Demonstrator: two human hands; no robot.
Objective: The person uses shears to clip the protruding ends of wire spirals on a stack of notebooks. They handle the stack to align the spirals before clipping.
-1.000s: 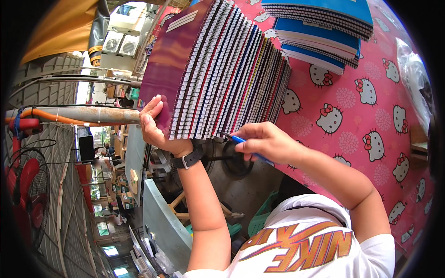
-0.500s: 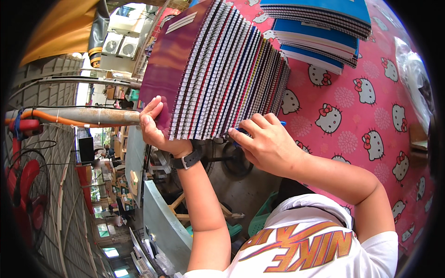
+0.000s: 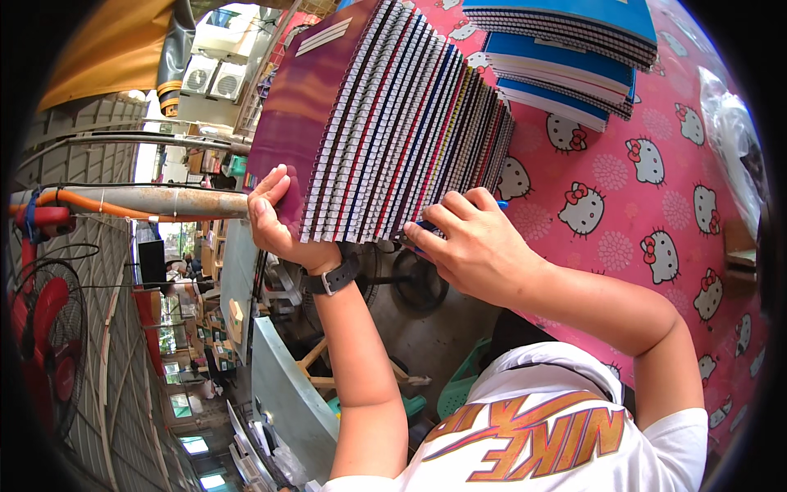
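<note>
A tall stack of spiral-bound notebooks [image 3: 410, 131] stands before me, its wire bindings turned toward my right side. The top notebook has a purple cover [image 3: 303, 107]. At the near lower corner, my left hand [image 3: 275, 217] cups the stack, fingers bent against the purple cover's edge; a dark watch [image 3: 332, 279] is on that wrist. Closed around a slim blue tool [image 3: 502, 204], my right hand [image 3: 471, 242] is at the near ends of the bindings. Most of the tool is hidden by the fingers, so its kind cannot be made out.
More blue-covered notebooks [image 3: 566, 70] lie in piles at the far right on a pink cartoon-patterned tablecloth [image 3: 615, 205]. Clear plastic [image 3: 730, 131] is at the right edge. To the left are a rusty pipe [image 3: 164, 203] and a red fan [image 3: 53, 328]. A green basket [image 3: 463, 385] is below.
My right hand has moved slightly upward with the blue tool, along the near ends of the bindings. The left hand keeps its place at the stack's corner.
</note>
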